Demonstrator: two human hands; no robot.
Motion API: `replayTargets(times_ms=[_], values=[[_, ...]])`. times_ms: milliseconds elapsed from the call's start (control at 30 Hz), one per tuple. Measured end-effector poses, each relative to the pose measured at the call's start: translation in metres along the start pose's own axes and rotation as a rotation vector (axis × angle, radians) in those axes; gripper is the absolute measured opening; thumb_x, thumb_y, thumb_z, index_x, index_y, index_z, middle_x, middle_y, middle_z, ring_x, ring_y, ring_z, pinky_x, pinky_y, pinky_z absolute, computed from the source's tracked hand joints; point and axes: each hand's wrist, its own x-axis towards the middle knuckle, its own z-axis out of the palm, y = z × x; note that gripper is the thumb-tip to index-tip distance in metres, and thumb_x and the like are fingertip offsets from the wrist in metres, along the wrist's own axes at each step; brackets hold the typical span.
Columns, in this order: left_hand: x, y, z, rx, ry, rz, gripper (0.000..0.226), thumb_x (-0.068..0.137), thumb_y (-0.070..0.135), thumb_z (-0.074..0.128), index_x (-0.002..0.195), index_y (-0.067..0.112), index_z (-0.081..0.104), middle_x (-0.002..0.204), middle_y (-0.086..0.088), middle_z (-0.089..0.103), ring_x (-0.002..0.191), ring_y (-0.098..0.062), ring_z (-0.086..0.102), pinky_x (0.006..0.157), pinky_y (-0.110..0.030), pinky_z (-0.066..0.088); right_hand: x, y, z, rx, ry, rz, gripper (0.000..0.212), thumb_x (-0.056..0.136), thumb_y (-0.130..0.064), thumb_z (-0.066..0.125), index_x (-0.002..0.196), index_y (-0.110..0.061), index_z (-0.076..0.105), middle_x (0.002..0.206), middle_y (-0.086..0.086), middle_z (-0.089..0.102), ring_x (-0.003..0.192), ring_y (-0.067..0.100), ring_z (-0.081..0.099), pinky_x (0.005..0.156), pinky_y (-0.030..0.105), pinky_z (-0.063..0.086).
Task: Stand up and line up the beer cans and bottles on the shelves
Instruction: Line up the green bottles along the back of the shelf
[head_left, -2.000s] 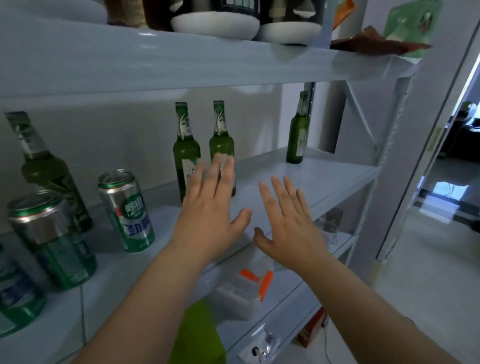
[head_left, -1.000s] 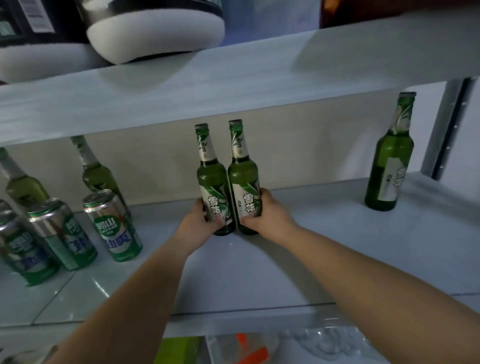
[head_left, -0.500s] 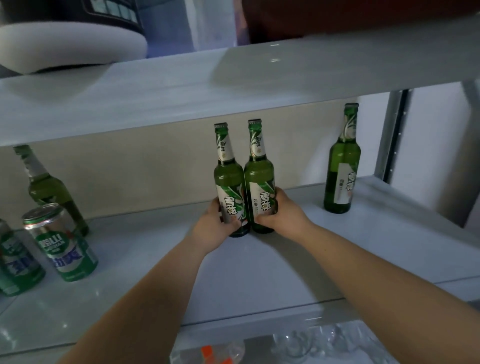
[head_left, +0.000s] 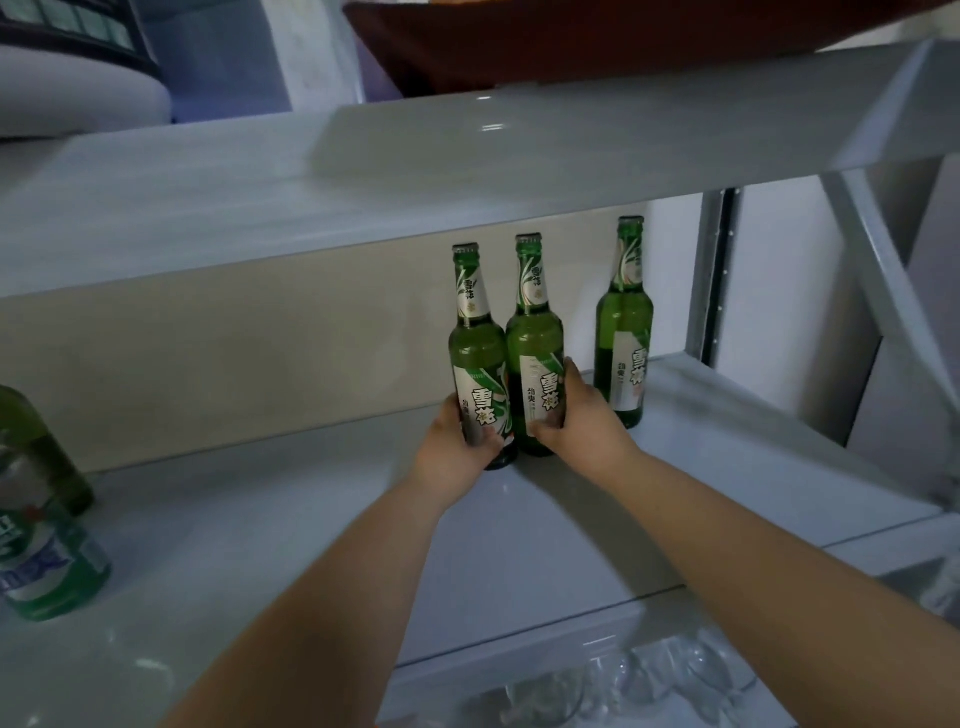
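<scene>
Two green beer bottles stand upright and touching on the white middle shelf (head_left: 291, 525). My left hand (head_left: 451, 451) grips the lower body of the left bottle (head_left: 475, 353). My right hand (head_left: 582, 423) grips the right bottle (head_left: 535, 343) at its label. A third green bottle (head_left: 623, 332) stands alone just to the right, a small gap away from my right hand. At the far left edge a green beer can (head_left: 47, 566) stands in front of another green bottle (head_left: 36, 452), both partly cut off.
The upper shelf (head_left: 467, 156) hangs low over the bottle tops and carries a dark red item and white-soled shoes. A grey upright post and diagonal brace (head_left: 883, 291) close the right end. Clear glassware (head_left: 623, 686) lies on the shelf below.
Both hands reached in and closed on the two bottles, then slid the pair right, closer to the lone bottle. The view has swung right, so the cans now sit at the left edge.
</scene>
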Motion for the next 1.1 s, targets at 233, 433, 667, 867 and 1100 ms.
replayTargets(times_ms=[233, 433, 667, 867, 1100], values=[[0.001, 0.004, 0.033, -0.138, 0.021, -0.082, 0.092, 0.08, 0.022, 0.081, 0.144, 0.012, 0.016, 0.141, -0.002, 0.047, 0.115, -0.011, 0.053, 0.091, -0.023, 0.042, -0.008, 0.022, -0.084, 0.031, 0.55, -0.083, 0.064, 0.082, -0.028, 0.073, 0.139, -0.019, 0.045, 0.119, 0.005, 0.046, 0.111, 0.022, 0.053, 0.091, 0.034, 0.045], [0.002, 0.017, 0.054, -0.228, 0.122, -0.133, 0.098, 0.073, 0.02, 0.088, 0.141, 0.013, 0.018, 0.137, 0.0, 0.043, 0.113, -0.009, 0.05, 0.091, -0.02, 0.039, 0.002, 0.068, -0.062, 0.386, 0.135, 0.251, 0.103, 0.082, -0.027, 0.08, 0.156, -0.035, 0.008, 0.14, 0.007, 0.051, 0.126, 0.024, 0.053, 0.106, 0.045, 0.045], [0.011, 0.017, 0.064, -0.189, 0.183, -0.117, 0.092, 0.072, 0.021, 0.088, 0.136, 0.012, 0.024, 0.124, 0.005, 0.046, 0.106, -0.008, 0.052, 0.088, -0.021, 0.042, 0.008, 0.078, -0.056, 0.214, 0.154, 0.15, 0.091, 0.081, -0.028, 0.08, 0.151, -0.028, 0.022, 0.104, -0.008, 0.059, 0.097, 0.015, 0.062, 0.088, 0.038, 0.055], [0.017, 0.014, 0.068, -0.158, 0.159, -0.096, 0.091, 0.07, 0.033, 0.088, 0.132, 0.018, 0.024, 0.127, 0.003, 0.049, 0.109, -0.01, 0.057, 0.088, -0.026, 0.047, 0.004, 0.079, -0.056, 0.211, 0.165, 0.106, 0.09, 0.078, -0.028, 0.081, 0.148, -0.027, 0.024, 0.1, -0.017, 0.059, 0.091, 0.005, 0.063, 0.084, 0.036, 0.056], [0.015, 0.011, 0.068, -0.208, 0.163, -0.088, 0.076, 0.081, 0.019, 0.08, 0.134, 0.013, 0.026, 0.122, 0.006, 0.053, 0.098, -0.002, 0.059, 0.082, -0.019, 0.047, -0.002, 0.076, -0.057, 0.209, 0.145, 0.076, 0.088, 0.079, -0.024, 0.081, 0.147, -0.025, 0.026, 0.099, -0.022, 0.057, 0.089, -0.003, 0.061, 0.08, 0.027, 0.052]])
